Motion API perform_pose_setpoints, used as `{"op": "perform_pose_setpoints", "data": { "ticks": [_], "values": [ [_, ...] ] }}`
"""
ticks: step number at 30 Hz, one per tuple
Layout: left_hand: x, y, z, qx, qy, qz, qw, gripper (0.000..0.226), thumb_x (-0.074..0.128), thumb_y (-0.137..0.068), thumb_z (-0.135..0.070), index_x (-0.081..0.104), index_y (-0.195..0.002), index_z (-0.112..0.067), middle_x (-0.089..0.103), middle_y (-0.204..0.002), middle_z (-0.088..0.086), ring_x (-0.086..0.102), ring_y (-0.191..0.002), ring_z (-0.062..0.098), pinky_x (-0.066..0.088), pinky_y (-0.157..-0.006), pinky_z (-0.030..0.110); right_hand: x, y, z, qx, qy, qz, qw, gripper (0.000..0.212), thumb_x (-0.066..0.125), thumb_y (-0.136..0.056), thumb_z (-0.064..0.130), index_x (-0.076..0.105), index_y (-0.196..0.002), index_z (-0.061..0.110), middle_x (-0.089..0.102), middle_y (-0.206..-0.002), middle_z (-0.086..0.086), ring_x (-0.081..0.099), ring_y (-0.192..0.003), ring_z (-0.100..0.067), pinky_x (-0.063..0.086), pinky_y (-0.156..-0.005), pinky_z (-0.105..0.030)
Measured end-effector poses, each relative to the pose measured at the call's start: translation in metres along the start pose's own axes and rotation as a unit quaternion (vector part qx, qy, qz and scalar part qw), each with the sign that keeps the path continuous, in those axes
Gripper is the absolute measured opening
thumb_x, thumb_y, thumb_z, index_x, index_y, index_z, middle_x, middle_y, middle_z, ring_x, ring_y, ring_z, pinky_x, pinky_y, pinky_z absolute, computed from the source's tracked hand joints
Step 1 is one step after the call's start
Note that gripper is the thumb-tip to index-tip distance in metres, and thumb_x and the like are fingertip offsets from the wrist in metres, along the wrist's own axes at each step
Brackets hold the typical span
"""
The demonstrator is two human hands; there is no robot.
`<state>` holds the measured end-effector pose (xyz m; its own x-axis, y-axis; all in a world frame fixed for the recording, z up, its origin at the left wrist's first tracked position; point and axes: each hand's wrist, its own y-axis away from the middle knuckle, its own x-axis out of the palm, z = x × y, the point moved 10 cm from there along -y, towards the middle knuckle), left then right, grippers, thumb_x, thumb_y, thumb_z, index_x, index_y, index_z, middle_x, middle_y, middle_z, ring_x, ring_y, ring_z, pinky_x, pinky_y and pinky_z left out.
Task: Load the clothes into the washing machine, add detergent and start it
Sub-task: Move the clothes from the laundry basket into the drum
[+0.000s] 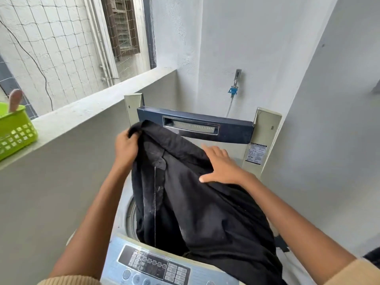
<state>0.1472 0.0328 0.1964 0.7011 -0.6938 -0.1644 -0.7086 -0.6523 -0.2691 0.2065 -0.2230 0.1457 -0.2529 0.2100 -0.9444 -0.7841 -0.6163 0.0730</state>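
A top-loading washing machine (131,219) stands in front of me with its folded lid (197,128) raised at the back. A large black garment (205,212) hangs over the drum opening, its lower part inside the drum. My left hand (125,147) grips the garment's upper corner in a fist. My right hand (222,167) lies flat on the cloth with fingers spread, pressing its upper right part. The control panel (154,264) with buttons sits at the near edge. No detergent is visible.
A concrete ledge (92,103) runs along the left with a green plastic basket (16,132) on it. A tap with a blue hose fitting (234,87) is on the back wall. A grey wall closes the right side.
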Motion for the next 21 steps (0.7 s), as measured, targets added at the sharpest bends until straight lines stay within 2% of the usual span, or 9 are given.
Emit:
{"op": "perform_pose_setpoints", "data": {
  "ticks": [4, 5, 7, 9, 10, 12, 14, 17, 21],
  "values": [
    [-0.072, -0.019, 0.039, -0.104, 0.081, -0.171, 0.976, 0.027, 0.042, -0.090, -0.007, 0.058, -0.106, 0.007, 0.054, -0.083, 0.004, 0.043, -0.082, 0.014, 0.035, -0.071, 0.028, 0.094, 0.044, -0.081, 0.122, 0.101, 0.261, 0.952, 0.118, 0.072, -0.067, 0.057, -0.006, -0.149, 0.024, 0.004, -0.156, -0.009, 0.021, -0.139, -0.034, 0.035, -0.107, -0.046],
    [-0.085, -0.020, 0.043, -0.117, 0.087, -0.196, 0.970, 0.028, 0.042, -0.089, -0.008, 0.059, -0.108, 0.005, 0.053, -0.087, 0.004, 0.043, -0.085, 0.014, 0.035, -0.072, 0.027, 0.112, 0.056, -0.089, 0.148, 0.092, 0.312, 0.934, 0.116, 0.071, -0.069, 0.056, -0.008, -0.148, 0.026, 0.006, -0.156, -0.009, 0.038, -0.131, -0.032, 0.045, -0.095, -0.042],
    [-0.101, -0.023, 0.046, -0.122, 0.093, -0.229, 0.961, 0.029, 0.042, -0.088, -0.008, 0.060, -0.109, 0.003, 0.052, -0.091, 0.004, 0.045, -0.088, 0.013, 0.036, -0.074, 0.026, 0.129, 0.063, -0.082, 0.161, 0.077, 0.335, 0.925, 0.090, 0.065, -0.080, 0.046, 0.008, -0.147, 0.026, 0.031, -0.146, -0.011, 0.064, -0.085, -0.025, 0.050, -0.062, -0.030],
    [-0.104, -0.022, 0.045, -0.115, 0.092, -0.234, 0.961, 0.031, 0.041, -0.088, -0.007, 0.059, -0.110, 0.005, 0.051, -0.092, 0.003, 0.045, -0.088, 0.013, 0.036, -0.075, 0.026, 0.127, 0.044, -0.065, 0.142, 0.060, 0.266, 0.952, 0.038, 0.049, -0.091, 0.027, 0.037, -0.125, 0.015, 0.057, -0.115, -0.013, 0.064, -0.055, -0.021, 0.043, -0.045, -0.026],
    [-0.104, -0.022, 0.045, -0.111, 0.092, -0.234, 0.961, 0.031, 0.040, -0.089, -0.006, 0.059, -0.111, 0.004, 0.052, -0.093, 0.003, 0.045, -0.088, 0.012, 0.037, -0.075, 0.025, 0.124, 0.032, -0.056, 0.134, 0.039, 0.232, 0.963, 0.027, 0.041, -0.092, 0.019, 0.042, -0.118, 0.012, 0.063, -0.099, -0.011, 0.061, -0.045, -0.016, 0.043, -0.042, -0.026],
    [-0.101, -0.020, 0.043, -0.109, 0.099, -0.227, 0.963, 0.030, 0.039, -0.090, -0.004, 0.061, -0.109, -0.001, 0.056, -0.093, 0.002, 0.048, -0.088, 0.013, 0.040, -0.075, 0.026, 0.114, 0.006, -0.040, 0.128, -0.046, 0.172, 0.976, 0.033, 0.033, -0.091, 0.011, 0.045, -0.121, 0.008, 0.063, -0.072, -0.009, 0.054, -0.032, -0.008, 0.044, -0.038, -0.023],
    [-0.096, -0.020, 0.043, -0.109, 0.107, -0.208, 0.966, 0.025, 0.038, -0.090, -0.004, 0.060, -0.099, -0.012, 0.057, -0.082, -0.004, 0.052, -0.084, 0.014, 0.042, -0.076, 0.028, 0.091, -0.017, -0.018, 0.114, -0.177, 0.094, 0.973, 0.035, 0.031, -0.090, 0.007, 0.049, -0.120, 0.010, 0.064, -0.067, -0.011, 0.057, -0.034, -0.009, 0.045, -0.036, -0.022],
    [-0.084, -0.016, 0.040, -0.114, 0.106, -0.169, 0.973, 0.023, 0.035, -0.090, -0.003, 0.054, -0.093, -0.016, 0.052, -0.074, -0.008, 0.048, -0.070, 0.007, 0.040, -0.072, 0.029, 0.041, -0.037, 0.017, 0.090, -0.398, -0.016, 0.913, 0.034, 0.033, -0.092, 0.000, 0.051, -0.120, 0.007, 0.062, -0.070, -0.007, 0.060, -0.045, -0.009, 0.052, -0.045, -0.021],
    [-0.071, -0.008, 0.035, -0.117, 0.116, -0.127, 0.978, 0.032, 0.032, -0.090, -0.002, 0.059, -0.101, -0.016, 0.058, -0.083, -0.002, 0.051, -0.077, 0.011, 0.042, -0.069, 0.025, -0.014, -0.042, 0.055, -0.011, -0.583, -0.085, 0.808, 0.038, 0.043, -0.089, -0.008, 0.054, -0.120, 0.011, 0.063, -0.095, 0.001, 0.060, -0.081, -0.006, 0.052, -0.078, -0.017]
  ]
}}
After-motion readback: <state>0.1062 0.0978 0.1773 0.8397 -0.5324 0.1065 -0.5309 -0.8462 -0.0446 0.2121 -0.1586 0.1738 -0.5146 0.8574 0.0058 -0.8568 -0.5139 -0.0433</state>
